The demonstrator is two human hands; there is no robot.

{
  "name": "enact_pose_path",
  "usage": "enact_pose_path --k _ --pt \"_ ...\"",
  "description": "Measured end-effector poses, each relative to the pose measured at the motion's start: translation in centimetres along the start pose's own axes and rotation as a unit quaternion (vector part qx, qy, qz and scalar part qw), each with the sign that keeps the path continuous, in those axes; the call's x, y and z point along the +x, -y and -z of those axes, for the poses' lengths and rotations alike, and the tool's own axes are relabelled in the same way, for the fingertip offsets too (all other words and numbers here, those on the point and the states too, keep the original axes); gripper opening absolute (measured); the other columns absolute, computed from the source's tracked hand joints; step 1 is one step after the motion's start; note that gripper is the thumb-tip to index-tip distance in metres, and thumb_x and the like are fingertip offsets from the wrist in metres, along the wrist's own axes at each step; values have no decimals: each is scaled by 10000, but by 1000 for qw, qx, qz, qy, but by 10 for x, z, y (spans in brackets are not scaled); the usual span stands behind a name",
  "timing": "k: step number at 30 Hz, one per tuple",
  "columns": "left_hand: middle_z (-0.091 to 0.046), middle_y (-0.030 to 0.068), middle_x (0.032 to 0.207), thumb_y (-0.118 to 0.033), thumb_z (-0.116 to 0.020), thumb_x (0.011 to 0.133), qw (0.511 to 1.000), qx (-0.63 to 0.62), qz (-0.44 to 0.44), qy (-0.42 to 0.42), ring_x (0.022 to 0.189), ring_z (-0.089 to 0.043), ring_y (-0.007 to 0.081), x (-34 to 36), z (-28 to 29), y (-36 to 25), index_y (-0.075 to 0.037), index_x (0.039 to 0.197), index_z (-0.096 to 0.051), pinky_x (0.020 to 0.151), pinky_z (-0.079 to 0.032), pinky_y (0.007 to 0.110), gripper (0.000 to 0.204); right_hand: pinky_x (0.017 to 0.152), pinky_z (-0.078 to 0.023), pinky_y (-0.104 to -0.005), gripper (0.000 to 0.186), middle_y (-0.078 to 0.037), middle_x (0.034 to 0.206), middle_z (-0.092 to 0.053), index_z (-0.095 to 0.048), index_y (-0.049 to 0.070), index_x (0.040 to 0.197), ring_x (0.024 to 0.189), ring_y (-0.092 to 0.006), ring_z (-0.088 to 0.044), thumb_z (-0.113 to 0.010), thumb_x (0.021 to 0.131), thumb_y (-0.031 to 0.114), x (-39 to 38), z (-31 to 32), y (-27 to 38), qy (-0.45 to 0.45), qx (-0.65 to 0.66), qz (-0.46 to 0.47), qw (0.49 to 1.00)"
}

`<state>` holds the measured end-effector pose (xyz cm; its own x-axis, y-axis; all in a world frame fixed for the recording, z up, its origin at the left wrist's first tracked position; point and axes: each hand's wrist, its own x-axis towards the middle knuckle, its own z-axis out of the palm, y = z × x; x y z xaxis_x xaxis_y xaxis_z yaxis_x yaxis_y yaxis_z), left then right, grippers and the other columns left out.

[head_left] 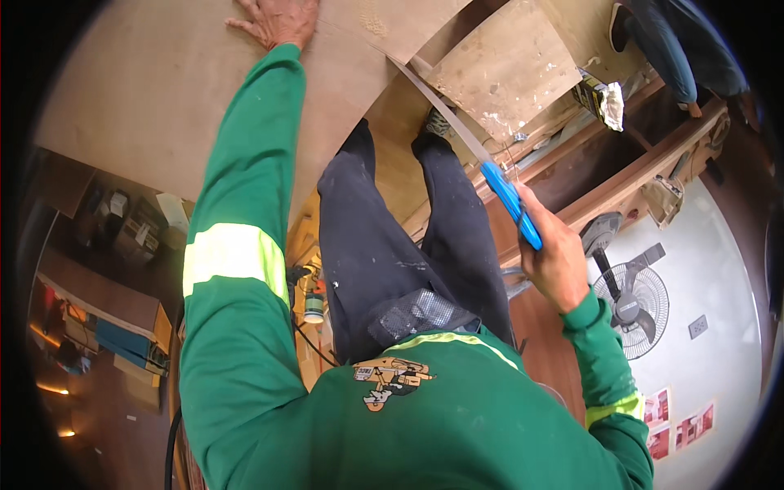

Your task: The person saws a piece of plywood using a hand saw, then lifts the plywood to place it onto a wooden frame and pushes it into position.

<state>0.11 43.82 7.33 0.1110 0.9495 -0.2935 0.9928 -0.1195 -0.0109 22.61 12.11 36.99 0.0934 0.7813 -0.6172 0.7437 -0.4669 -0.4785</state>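
My right hand (pixel 558 257) is wrapped round the blue handle of a hand saw (pixel 457 122). Its long, thin blade slants up and left to the edge of a large plywood sheet (pixel 155 106), and the tip meets the sheet near a thin line running on from it. Sawdust (pixel 373 18) lies on the wood just beyond. At the top of the view my left hand (pixel 282 20) presses flat on the sheet with its fingers spread, holding nothing. How deep the blade sits in the wood I cannot tell.
A smaller board (pixel 510 69) lies right of the blade, beside an open wooden cabinet frame (pixel 604 175). Another person's legs (pixel 678 49) and hand are at upper right. A fan (pixel 629 302) stands at right. A small can (pixel 314 306) and a cable sit by my left leg.
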Motion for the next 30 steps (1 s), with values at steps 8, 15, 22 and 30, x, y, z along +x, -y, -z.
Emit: enact_pose_path --k 8,15,22,30 --pt "-45 42 1671 -655 -428 930 1000 8 15 20 1521 26 365 1 -3 -8 -281 1587 -191 1161 -49 683 792 703 -515 -515 610 -237 889 -652 -447 161 1422 813 -431 -646 -615 841 85 92 -55 -4 -5 30 24 999" --pt "-41 26 1672 -666 -445 919 999 14 24 16 1523 19 356 1 -2 -3 -305 1585 -191 1158 -51 691 799 707 -516 -512 641 -227 898 -655 -448 164 1426 819 -437 -642 -611 817 45 1 -2 -5 0 4 7 1000" --pt "5 9 1674 -706 -413 912 1000 6 14 10 1523 42 348 -3 -4 -8 -321 1587 -174 1160 -43 687 813 703 -502 -527 505 -262 839 -650 -518 127 1351 786 -450 -639 -592 854 73 129 -89 -10 3 -2 -22 1000" --pt "-132 105 1653 -817 -402 830 973 -155 -74 -154 1501 -15 453 12 -38 27 -352 1551 -296 1116 62 725 864 673 -512 -504 567 -245 929 -659 -516 118 1370 782 -445 -641 -639 823 32 -1 15 4 11 14 -83 996"
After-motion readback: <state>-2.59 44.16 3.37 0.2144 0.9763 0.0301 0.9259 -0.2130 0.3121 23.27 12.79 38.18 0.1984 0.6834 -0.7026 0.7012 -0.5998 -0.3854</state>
